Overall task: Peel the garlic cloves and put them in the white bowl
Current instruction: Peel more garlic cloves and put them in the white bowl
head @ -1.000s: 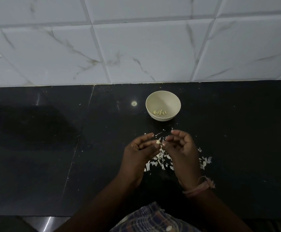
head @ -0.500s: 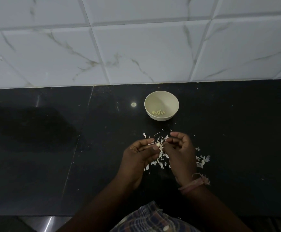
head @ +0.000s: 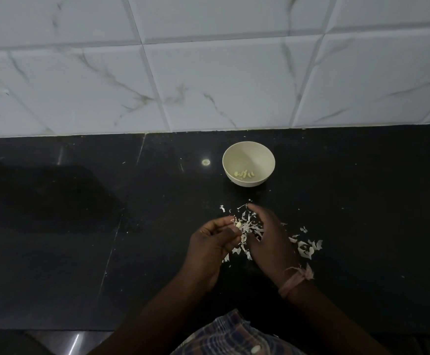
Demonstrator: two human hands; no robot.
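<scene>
The white bowl [head: 265, 152] stands on the black counter [head: 81, 226] near the wall, with several peeled garlic cloves [head: 244, 174] in its bottom. In front of it, my left hand [head: 208, 244] pinches a small pale garlic clove [head: 238, 224] between thumb and fingertips. My right hand [head: 269, 239] is just right of it, apart from the clove, its fingers stretched out over a heap of white garlic skins [head: 248, 221]. I see nothing held in the right hand.
More torn skins [head: 307, 247] lie scattered to the right of my right hand. A white marbled tile wall [head: 208, 73] rises behind the counter. A small bright reflection [head: 205, 162] shows left of the bowl.
My right hand has let go of the clove and spread its fingers over the skins. The left hand keeps the clove. Both hands sit a little lower than a second ago.
</scene>
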